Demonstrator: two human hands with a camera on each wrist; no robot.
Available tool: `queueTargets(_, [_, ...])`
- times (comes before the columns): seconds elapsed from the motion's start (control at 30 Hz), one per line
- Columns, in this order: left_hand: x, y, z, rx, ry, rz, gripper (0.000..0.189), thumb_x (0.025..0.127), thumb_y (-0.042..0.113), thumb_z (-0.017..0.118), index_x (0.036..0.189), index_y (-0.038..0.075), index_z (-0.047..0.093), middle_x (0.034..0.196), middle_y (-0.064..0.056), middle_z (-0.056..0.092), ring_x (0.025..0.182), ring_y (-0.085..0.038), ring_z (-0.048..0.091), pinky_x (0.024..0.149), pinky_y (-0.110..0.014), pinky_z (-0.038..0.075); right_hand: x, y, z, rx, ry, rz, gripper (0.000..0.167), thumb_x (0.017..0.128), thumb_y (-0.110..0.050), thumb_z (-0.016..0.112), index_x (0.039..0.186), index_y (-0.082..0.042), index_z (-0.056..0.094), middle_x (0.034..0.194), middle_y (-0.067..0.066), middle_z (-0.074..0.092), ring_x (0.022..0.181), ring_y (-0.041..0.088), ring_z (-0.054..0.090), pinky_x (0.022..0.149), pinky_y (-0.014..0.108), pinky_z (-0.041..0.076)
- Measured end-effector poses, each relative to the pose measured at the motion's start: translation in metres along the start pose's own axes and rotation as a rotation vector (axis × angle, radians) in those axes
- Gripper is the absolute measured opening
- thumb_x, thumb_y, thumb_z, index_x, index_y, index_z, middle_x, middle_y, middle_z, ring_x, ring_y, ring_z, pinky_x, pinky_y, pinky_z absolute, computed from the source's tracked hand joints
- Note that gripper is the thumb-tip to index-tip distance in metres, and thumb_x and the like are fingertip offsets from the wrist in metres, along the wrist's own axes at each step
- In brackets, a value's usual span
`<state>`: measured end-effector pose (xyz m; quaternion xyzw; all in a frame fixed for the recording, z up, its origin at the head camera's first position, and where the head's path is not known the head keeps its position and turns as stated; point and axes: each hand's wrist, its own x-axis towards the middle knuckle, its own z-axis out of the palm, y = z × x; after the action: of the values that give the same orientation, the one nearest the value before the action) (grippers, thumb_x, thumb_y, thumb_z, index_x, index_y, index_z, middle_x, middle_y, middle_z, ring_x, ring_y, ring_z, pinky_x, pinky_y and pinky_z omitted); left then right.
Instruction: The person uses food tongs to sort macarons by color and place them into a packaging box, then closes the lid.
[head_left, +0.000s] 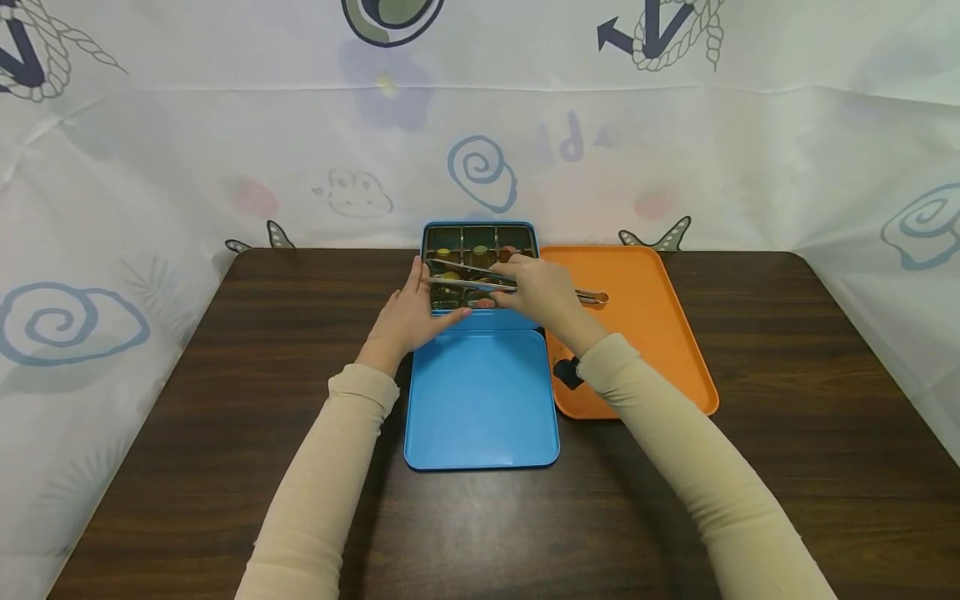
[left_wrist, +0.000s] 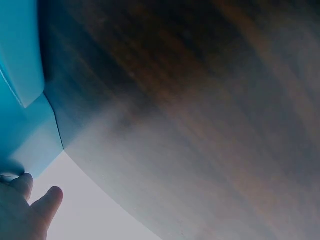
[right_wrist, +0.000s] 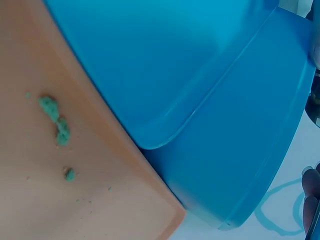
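My right hand (head_left: 543, 292) grips long metal tongs (head_left: 472, 284) above a blue box (head_left: 486, 319) at the table's far edge. Their two tips point left, apart from each other, over the box's dark divided insert. Small round yellowish and reddish pieces (head_left: 480, 250) sit in several compartments; the tongs and hand partly cover them. Whether the tips touch a piece, I cannot tell. My left hand (head_left: 405, 321) rests against the box's left side, fingers straight, thumb stretched along the front edge. Its fingertips (left_wrist: 47, 202) show low in the left wrist view.
The box's blue lid (head_left: 483, 400) lies folded open toward me. An orange tray (head_left: 645, 333) stands to the right, with a small black object (head_left: 567, 373) on it, partly behind the right sleeve. Green crumbs (right_wrist: 50, 107) lie on the tray. Dark wooden table (head_left: 225, 417) surrounds these.
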<state>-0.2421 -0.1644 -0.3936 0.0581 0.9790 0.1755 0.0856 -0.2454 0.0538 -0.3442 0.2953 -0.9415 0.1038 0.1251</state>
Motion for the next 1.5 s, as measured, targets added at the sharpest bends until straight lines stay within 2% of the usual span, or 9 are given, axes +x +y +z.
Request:
queueTargets(0.3, [-0.002,0.006,-0.006,0.018,-0.009,0.005,0.107,0.086,0.075,0.041,0.152,0.000,0.002,0.161,-0.013,-0.015,0.140,-0.040,0.034,0.120,-0.053,0.020,0.001,0.004,0.004,0.041,0.019,0.008,0.043,0.085,-0.032,0.072,0.123,-0.013,0.066,0.110,0.010,0.069,0.056,0.019,0.057,0.046,0.028,0.041])
queueTargets(0.57, [-0.001,0.006,-0.007,0.007,-0.009,0.000,0.106,0.086,0.075,0.041,0.153,0.001,0.004,0.160,-0.011,-0.018,0.144,-0.041,0.026,0.120,-0.053,0.018,0.000,0.004,-0.001,0.073,0.014,0.040,0.045,0.086,-0.032,0.071,0.126,-0.012,0.064,0.121,0.012,0.065,0.059,0.020,0.059,0.049,0.029,0.044])
queueTargets(0.83, [-0.002,0.004,-0.007,0.011,-0.023,-0.020,0.110,0.085,0.077,0.040,0.153,0.004,-0.005,0.160,-0.010,-0.018,0.143,-0.043,0.026,0.119,-0.054,0.020,-0.006,0.014,-0.016,0.129,0.020,0.100,0.053,0.087,-0.030,0.071,0.134,-0.011,0.057,0.118,0.014,0.063,0.060,0.019,0.058,0.048,0.028,0.042])
queueTargets(1.03, [-0.003,0.002,-0.005,0.009,-0.018,-0.021,0.112,0.085,0.077,0.041,0.152,0.002,-0.009,0.160,-0.011,-0.018,0.142,-0.040,0.030,0.120,-0.053,0.018,-0.017,0.036,-0.029,0.139,0.004,0.183,0.054,0.088,-0.029,0.069,0.136,-0.011,0.055,0.120,0.015,0.062,0.073,0.023,0.061,0.052,0.031,0.045])
queueTargets(1.17, [-0.003,0.001,-0.003,0.008,-0.016,-0.020,0.111,0.085,0.076,0.041,0.152,0.002,-0.008,0.160,-0.011,-0.018,0.143,-0.039,0.029,0.120,-0.053,0.018,-0.030,0.059,-0.033,0.128,-0.003,0.233,0.055,0.088,-0.025,0.068,0.138,-0.008,0.052,0.115,0.017,0.062,0.081,0.026,0.063,0.058,0.034,0.049])
queueTargets(1.27, [-0.003,0.001,-0.001,0.007,-0.019,-0.018,0.111,0.085,0.076,0.040,0.152,0.002,-0.008,0.160,-0.011,-0.018,0.144,-0.039,0.026,0.120,-0.053,0.017,-0.043,0.079,-0.035,0.105,0.005,0.263,0.054,0.088,-0.023,0.068,0.137,-0.007,0.052,0.113,0.019,0.061,0.081,0.029,0.065,0.054,0.036,0.049])
queueTargets(1.4, [-0.003,0.003,-0.001,0.003,-0.016,-0.015,0.111,0.085,0.076,0.041,0.152,0.002,-0.007,0.160,-0.011,-0.018,0.145,-0.038,0.024,0.120,-0.053,0.017,-0.062,0.104,-0.043,0.069,-0.008,0.296,0.056,0.088,-0.022,0.066,0.139,-0.007,0.049,0.120,0.022,0.059,0.078,0.031,0.066,0.049,0.038,0.048])
queueTargets(1.5, [-0.002,0.004,0.000,0.004,-0.014,-0.012,0.111,0.085,0.076,0.041,0.153,0.002,-0.008,0.160,-0.010,-0.018,0.145,-0.038,0.024,0.120,-0.053,0.017,-0.076,0.121,-0.048,0.063,-0.042,0.334,0.057,0.089,-0.019,0.064,0.142,-0.006,0.046,0.124,0.025,0.055,0.079,0.033,0.065,0.052,0.040,0.048])
